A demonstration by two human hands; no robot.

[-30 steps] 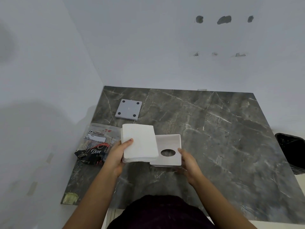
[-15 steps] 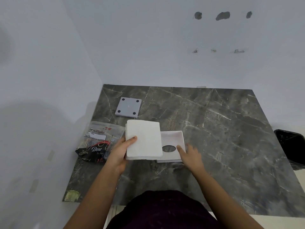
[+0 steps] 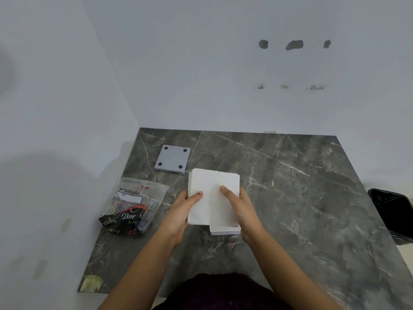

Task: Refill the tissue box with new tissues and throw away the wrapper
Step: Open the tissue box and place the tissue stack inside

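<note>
Fingers (image 3: 228,190) grip tissue stack (image 3: 213,186), long axis pointing away.

I see a dark marble table (image 3: 290,198) set into a corner of white walls (image 3: 201,63), which show three grey patches (image 3: 294,45). A yellowed sticker (image 3: 90,283) sits at the table's near-left corner.
</note>
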